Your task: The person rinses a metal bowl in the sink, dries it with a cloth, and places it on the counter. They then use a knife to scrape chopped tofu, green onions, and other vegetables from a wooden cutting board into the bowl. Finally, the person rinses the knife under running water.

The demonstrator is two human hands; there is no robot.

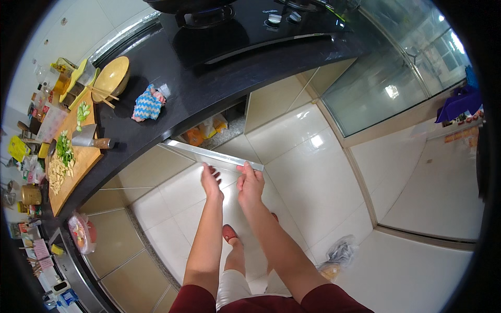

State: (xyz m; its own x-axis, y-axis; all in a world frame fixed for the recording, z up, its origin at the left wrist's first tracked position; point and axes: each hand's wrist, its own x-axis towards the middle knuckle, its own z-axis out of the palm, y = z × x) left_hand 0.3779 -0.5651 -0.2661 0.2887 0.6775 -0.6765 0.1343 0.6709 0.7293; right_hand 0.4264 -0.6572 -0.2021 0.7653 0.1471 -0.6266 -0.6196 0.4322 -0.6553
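A cabinet door [209, 153] under the dark counter is swung outward, its pale top edge pointing toward me. My right hand [251, 184] grips the free end of that door, with the index finger along the top corner. Just to the left, my left hand [211, 183] hangs beside the door with its fingers apart and holds nothing. Behind the door, the cabinet shows orange and yellow packages [206, 131] on its speckled floor. Part of the inside is hidden by the counter.
A cutting board [83, 156] at the left carries chopped vegetables and a cleaver [93, 140]. Nearby are a yellow bowl [112, 76] with chopsticks and a blue-and-white cloth [148, 103]. A stove [261, 31] is at the back; a plastic bag [342, 250] lies on the floor.
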